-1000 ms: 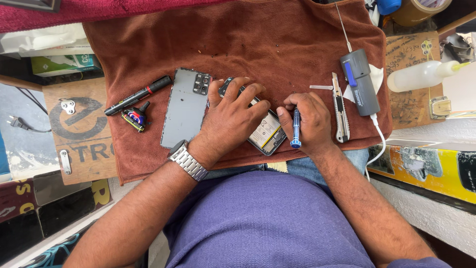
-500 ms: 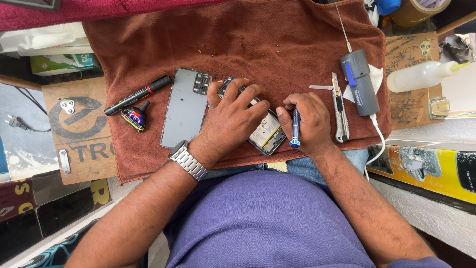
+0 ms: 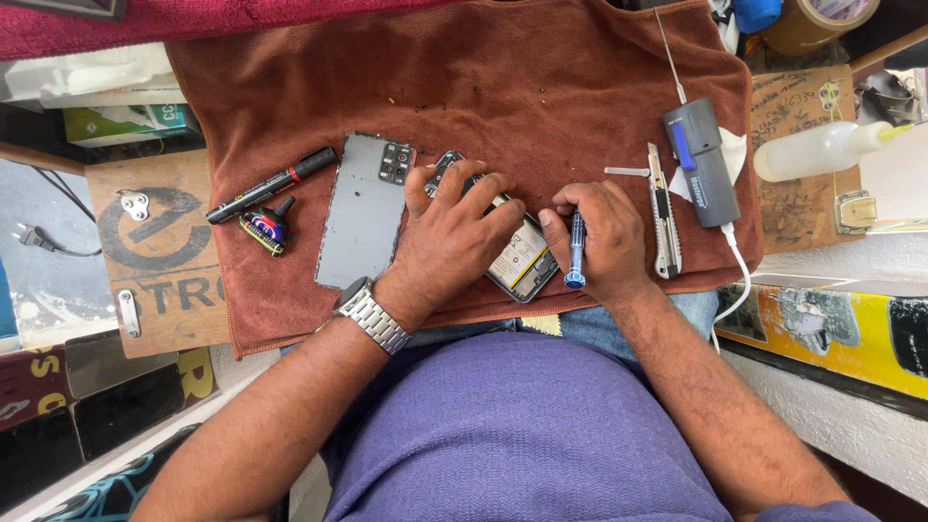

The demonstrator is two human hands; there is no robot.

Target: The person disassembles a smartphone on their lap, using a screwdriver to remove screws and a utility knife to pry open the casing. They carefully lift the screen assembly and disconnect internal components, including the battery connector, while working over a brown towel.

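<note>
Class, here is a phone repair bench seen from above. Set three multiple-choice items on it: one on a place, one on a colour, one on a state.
1. Where does the grey back cover lie?
A. on the brown towel, beside the left hand
B. under the glue bottle
C. in the person's lap

2. What colour is the screwdriver in the right hand?
A. red
B. blue
C. yellow

3. What state is the phone in?
A. closed
B. wrapped
C. open, insides showing

Answers: 1 A, the cover rests on the towel left of that hand. 2 B, its handle is blue. 3 C, the battery shows and the cover is off.
</note>
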